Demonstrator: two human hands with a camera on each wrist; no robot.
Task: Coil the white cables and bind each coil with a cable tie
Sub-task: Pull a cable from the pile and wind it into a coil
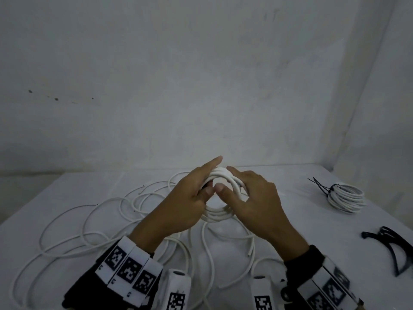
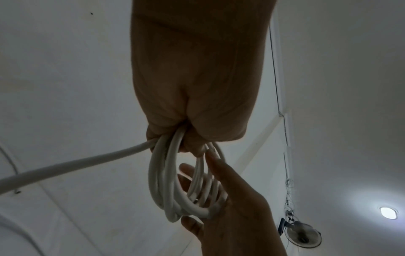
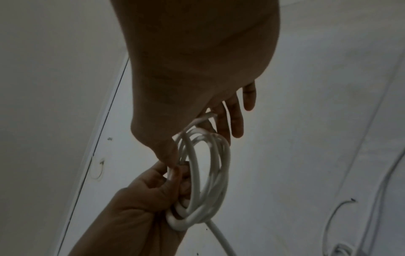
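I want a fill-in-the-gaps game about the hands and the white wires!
1. Both hands hold a coil of ____ cable above the table.
2. The finished coil at the far right is bound with a ____ cable tie.
3. Loose cable sprawls over the table, mostly on the person's ____ side.
4. The left hand and right hand meet thumb to ____.

Missing words: white; black; left; thumb

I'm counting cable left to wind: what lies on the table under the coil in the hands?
Under the coil, loose white cable loops across the table. Both hands and the coil cover the patch right beneath, so that part is hidden.
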